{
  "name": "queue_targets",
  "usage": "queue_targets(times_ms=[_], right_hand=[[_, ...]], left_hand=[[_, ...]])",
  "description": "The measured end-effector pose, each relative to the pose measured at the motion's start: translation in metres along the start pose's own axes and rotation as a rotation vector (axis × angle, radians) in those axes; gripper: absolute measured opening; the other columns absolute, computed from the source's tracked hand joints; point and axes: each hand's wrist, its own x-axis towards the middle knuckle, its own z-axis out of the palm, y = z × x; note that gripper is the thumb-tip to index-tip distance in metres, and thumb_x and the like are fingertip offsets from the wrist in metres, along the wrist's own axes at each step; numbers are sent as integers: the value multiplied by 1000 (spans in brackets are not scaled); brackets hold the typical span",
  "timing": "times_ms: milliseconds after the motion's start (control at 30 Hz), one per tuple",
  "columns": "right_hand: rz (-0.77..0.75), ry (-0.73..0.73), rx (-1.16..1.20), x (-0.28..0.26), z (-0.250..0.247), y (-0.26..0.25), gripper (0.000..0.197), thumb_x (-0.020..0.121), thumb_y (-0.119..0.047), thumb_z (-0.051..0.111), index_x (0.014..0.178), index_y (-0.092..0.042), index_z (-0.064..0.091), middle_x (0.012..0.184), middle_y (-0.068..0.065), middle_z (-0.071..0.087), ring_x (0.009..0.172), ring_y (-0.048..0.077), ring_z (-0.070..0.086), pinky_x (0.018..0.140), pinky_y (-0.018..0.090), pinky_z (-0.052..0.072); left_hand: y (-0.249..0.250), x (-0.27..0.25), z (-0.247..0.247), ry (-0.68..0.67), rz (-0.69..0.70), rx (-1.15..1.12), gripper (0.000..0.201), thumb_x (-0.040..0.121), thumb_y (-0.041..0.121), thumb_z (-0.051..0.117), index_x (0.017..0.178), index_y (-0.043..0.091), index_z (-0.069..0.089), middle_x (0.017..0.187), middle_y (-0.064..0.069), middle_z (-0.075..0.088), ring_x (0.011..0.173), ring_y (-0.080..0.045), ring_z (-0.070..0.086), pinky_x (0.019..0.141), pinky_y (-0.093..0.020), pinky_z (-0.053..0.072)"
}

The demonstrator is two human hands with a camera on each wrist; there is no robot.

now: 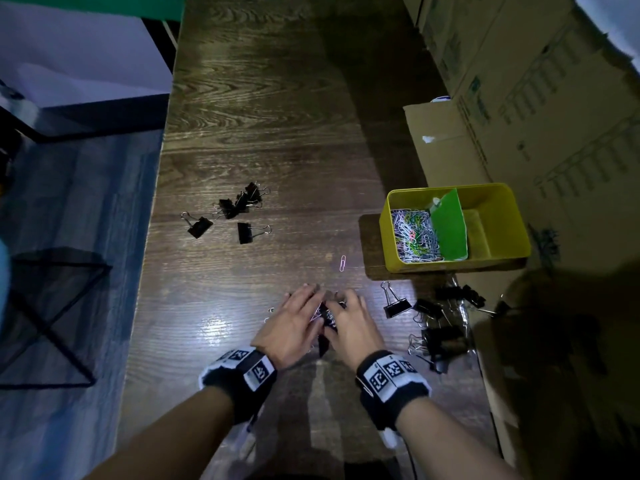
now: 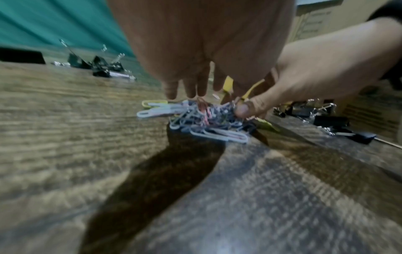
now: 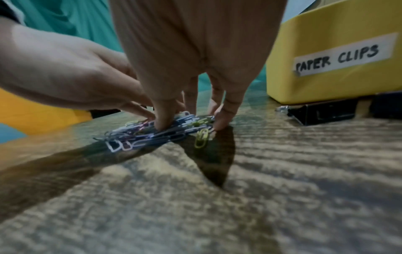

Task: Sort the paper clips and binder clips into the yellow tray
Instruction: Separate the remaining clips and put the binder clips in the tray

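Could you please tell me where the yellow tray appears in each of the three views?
Head: yellow tray at right of centre, beside the cardboard boxes.
Left wrist: only yellow slivers behind the fingers.
Right wrist: upper right, labelled PAPER CLIPS.
Shared landmark: the paper clip pile between both hands.
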Motion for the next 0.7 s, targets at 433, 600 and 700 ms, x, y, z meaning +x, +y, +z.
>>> queue_targets(times_ms=[433, 600, 700], right_hand=[[269, -167, 340, 3, -25, 16, 36, 77, -20, 77, 111, -14, 68, 105, 12, 67, 85, 25, 69, 86, 38, 55], [287, -116, 506, -3, -35, 30, 35, 76, -16, 77, 109, -11, 69, 94, 9, 66, 60, 10, 65, 65, 24, 58], [302, -44, 669, -8, -41, 35, 31, 73, -10, 78, 104, -11, 71, 86, 7, 70, 57, 9, 67, 64, 28, 58]], left_hand=[[-9, 1, -29, 70, -157, -172, 15, 79, 14, 68, 94, 16, 71, 99, -3, 70, 88, -18, 63, 82, -25, 45], [-19, 0, -40, 68, -369, -581, 10, 74, 8, 77, 79, 14, 71, 61, -2, 62, 49, 2, 47, 56, -10, 39], [-26, 0, -50, 77, -442, -874, 14, 68, 6, 78, 77, 15, 71, 67, -11, 70, 60, -16, 59, 59, -21, 50]])
